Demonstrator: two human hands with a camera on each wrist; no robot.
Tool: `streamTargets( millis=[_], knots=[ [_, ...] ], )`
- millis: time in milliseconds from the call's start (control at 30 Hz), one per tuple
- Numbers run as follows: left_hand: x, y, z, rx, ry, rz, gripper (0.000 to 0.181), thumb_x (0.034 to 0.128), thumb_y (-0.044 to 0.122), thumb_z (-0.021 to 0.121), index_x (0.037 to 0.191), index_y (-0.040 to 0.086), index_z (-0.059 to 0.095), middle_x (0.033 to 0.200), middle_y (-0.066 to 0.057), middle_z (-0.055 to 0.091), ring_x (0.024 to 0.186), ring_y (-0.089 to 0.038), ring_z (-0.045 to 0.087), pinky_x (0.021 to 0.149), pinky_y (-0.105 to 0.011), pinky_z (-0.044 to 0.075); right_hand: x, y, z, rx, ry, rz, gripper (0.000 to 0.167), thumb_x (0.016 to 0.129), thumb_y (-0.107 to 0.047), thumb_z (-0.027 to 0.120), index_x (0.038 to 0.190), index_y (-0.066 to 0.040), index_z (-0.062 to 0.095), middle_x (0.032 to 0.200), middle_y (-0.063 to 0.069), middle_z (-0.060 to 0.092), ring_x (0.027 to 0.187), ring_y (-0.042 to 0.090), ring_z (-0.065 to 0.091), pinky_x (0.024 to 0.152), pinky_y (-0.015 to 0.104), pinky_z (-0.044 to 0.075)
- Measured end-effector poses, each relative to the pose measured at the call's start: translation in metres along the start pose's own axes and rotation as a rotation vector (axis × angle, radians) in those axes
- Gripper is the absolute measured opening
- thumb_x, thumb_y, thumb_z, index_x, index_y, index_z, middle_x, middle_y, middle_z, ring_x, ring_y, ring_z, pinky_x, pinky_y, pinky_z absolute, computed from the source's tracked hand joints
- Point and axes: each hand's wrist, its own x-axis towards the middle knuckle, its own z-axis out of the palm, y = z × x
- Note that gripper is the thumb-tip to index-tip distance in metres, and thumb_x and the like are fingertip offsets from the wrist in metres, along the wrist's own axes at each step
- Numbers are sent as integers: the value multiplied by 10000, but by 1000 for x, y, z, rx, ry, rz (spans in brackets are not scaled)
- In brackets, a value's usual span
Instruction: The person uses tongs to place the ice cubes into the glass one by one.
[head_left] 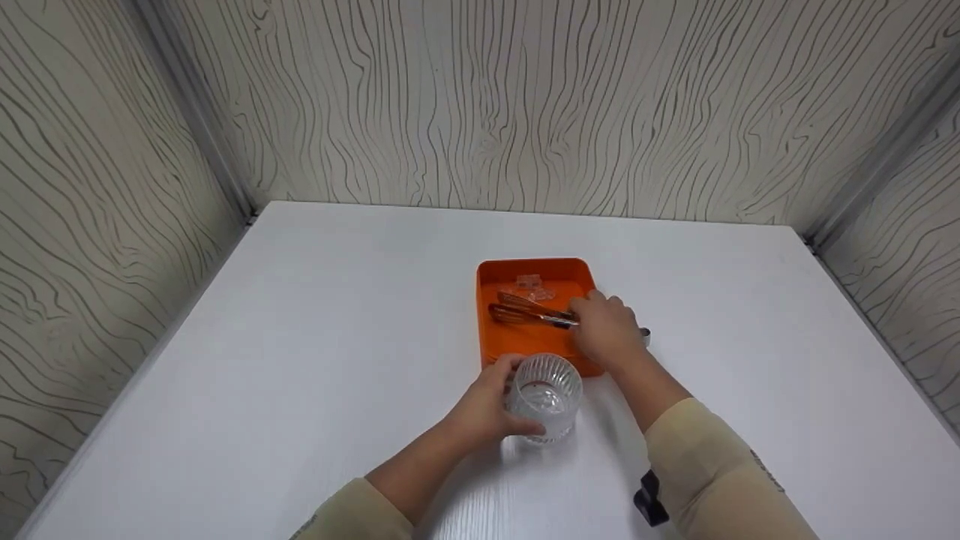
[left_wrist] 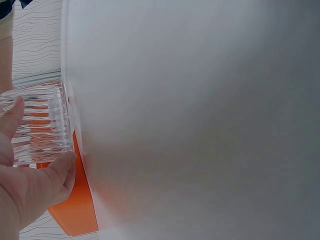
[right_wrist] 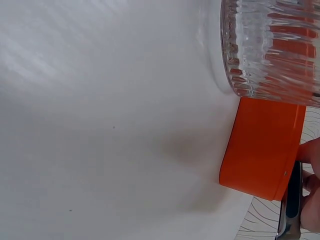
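Observation:
My left hand (head_left: 480, 409) grips a clear ribbed glass (head_left: 551, 431), thumb on the near side and fingers at the far side. The glass (left_wrist: 37, 125) stands upright on the white table; whether the clear shapes inside are contents or its base, I cannot tell. Just behind it sits an orange tray (head_left: 536, 267) holding several clear, ice-like pieces (head_left: 529, 283). Over the tray's right side, my right hand (head_left: 606, 330) holds metal tongs (head_left: 555, 318), their tips pointing left, apart from the pieces. In the right wrist view, the tongs' handle (right_wrist: 291, 205) passes beside the tray's wall (right_wrist: 262, 145).
The white table (head_left: 337, 315) extends around the tray and glass. Wood-grain patterned panels (head_left: 480, 105) rise behind and at both sides. A black strap-like piece (head_left: 650, 501) shows by my right sleeve.

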Motion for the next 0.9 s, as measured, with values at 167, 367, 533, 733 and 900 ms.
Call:
streamTargets(
  millis=[167, 367, 533, 733, 900],
  knots=[
    [-1, 1, 0, -11, 3, -20, 779, 606, 234, 852, 1223, 363, 393, 1219, 114, 480, 1166, -170, 465, 956, -429, 425, 1, 3, 1, 1, 12, -3, 173, 837, -135, 612, 1008, -149, 599, 985, 101, 512, 868, 287, 453, 724, 445, 432],
    [-1, 2, 0, -14, 4, -24, 783, 607, 234, 852, 1228, 363, 392, 1222, 112, 478, 1170, -177, 463, 954, -434, 426, 1, 4, 3, 21, 25, 6, 183, 824, -123, 632, 1004, -152, 618, 972, 93, 516, 862, 282, 455, 712, 439, 430],
    [0, 0, 0, -10, 3, -17, 782, 608, 235, 852, 1229, 357, 393, 1215, 113, 481, 1166, -175, 467, 956, -427, 426, 0, 4, 3, 26, 35, 6, 201, 816, -119, 641, 1013, -158, 625, 958, 85, 511, 852, 278, 448, 697, 423, 423],
    [0, -1, -1, -5, -5, -10, 783, 606, 258, 849, 1225, 368, 383, 1205, 112, 481, 1163, -169, 465, 963, -439, 417, -2, 7, 2, -2, 78, -38, 126, 832, -103, 613, 946, -152, 634, 880, 76, 536, 792, 264, 449, 664, 378, 396],
    [0, -1, -1, -1, -4, -15, 785, 604, 273, 848, 1225, 384, 380, 1214, 115, 482, 1167, -167, 463, 963, -446, 415, -3, 8, 0, 5, 70, -34, 120, 840, -106, 611, 947, -156, 628, 879, 71, 538, 797, 262, 447, 666, 376, 395]
  ],
)
